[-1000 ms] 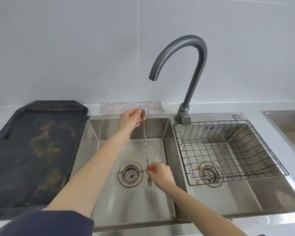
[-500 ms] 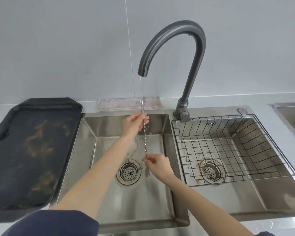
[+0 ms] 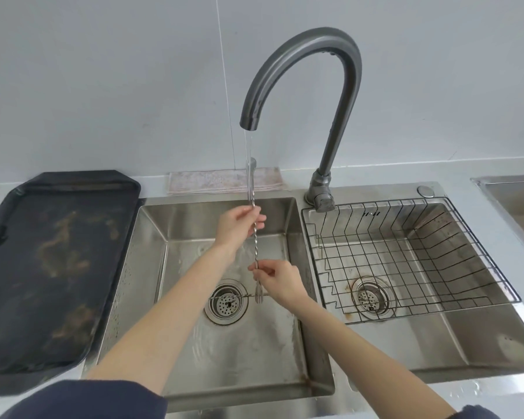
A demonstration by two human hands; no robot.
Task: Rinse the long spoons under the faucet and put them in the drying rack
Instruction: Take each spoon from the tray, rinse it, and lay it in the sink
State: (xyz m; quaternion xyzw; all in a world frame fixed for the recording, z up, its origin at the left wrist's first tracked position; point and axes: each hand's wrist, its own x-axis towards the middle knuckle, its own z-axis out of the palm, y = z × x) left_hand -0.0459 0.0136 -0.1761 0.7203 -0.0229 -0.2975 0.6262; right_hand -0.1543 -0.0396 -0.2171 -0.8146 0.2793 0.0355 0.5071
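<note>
Head view. Twisted-stem bar spoon (image 3: 253, 219) upright under faucet (image 3: 309, 74) stream, pinched by left hand (image 3: 238, 225) high, right hand (image 3: 280, 279) low. Second spoon (image 3: 229, 296) across left-basin drain. Wire drying rack (image 3: 406, 261) in right basin, holding nothing.

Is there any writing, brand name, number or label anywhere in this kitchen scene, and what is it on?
No readable text anywhere.
Faucet: plain grey metal, no brand visible.
Drying rack: two small dark marks on the sink wall behind its back wires, too small to read, maybe just slots.
Black tray: only brownish stains, no lettering.
Cloth behind the sink: faint pattern, no words.
Long spoon: no engraving visible.
</note>
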